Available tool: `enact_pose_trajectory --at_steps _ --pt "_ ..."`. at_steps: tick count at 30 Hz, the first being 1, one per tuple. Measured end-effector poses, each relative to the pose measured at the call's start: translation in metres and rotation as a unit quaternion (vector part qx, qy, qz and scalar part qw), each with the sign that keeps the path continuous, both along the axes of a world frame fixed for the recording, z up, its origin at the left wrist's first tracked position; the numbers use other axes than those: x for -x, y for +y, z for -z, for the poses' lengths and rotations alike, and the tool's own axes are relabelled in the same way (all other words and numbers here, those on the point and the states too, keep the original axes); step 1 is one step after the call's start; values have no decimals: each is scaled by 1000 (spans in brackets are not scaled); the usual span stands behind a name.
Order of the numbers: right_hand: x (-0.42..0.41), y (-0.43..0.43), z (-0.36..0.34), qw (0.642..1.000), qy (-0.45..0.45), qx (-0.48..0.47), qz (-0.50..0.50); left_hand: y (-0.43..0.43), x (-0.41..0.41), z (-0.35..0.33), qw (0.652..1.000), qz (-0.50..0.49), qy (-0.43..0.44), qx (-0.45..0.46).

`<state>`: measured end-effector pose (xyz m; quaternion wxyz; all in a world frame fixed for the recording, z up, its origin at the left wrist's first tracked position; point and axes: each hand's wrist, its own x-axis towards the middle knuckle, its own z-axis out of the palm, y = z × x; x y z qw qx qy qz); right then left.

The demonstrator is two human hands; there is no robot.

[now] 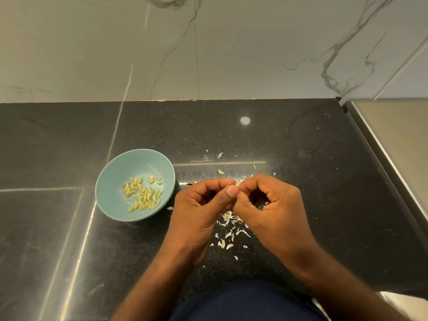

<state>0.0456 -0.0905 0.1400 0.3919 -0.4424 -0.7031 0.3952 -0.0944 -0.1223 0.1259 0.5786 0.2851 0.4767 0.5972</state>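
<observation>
My left hand (199, 205) and my right hand (268, 205) meet fingertip to fingertip above a black counter (312, 181). Both have curled fingers and pinch a tiny pale thing, probably a seed, between thumbs and forefingers; it is almost wholly hidden. A light blue bowl (108, 188) sits to the left of my left hand and holds several peeled yellowish-green seeds (142, 195). White husk scraps (229, 230) lie scattered under and beyond my hands.
A marble-patterned wall (208, 54) rises behind the counter. A steel surface (393, 140) borders the counter on the right. My dark blue clothing (243, 302) shows at the bottom edge.
</observation>
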Motion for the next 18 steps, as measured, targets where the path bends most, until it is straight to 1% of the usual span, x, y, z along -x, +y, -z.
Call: enact_pose_trajectory --at_steps 1,3,5,7,10,12,13,14,16,18 --pt "0 0 0 1000 6 7 2 0 0 0 1000 -1 -5 -2" --pt "-1 3 0 995 53 79 14 1 2 -1 1000 8 -14 0" --pt "-1 5 0 984 100 149 21 1 5 0 1000 20 -10 3" --pt "-2 7 2 971 138 193 25 1 5 2 1000 27 -13 4" --pt "-4 11 2 956 182 226 46 0 4 4 999 27 -27 11" --pt "-9 14 3 953 192 225 65 1 4 5 999 24 -45 16" --pt "-11 15 3 959 178 210 71 1 4 5 998 22 -55 18" --pt "-15 17 5 969 143 185 75 1 4 5 997 19 -66 21" --pt "-21 19 9 989 24 129 66 1 4 7 996 12 -89 29" --pt "-23 19 13 990 -79 103 49 2 4 9 995 5 -98 36"
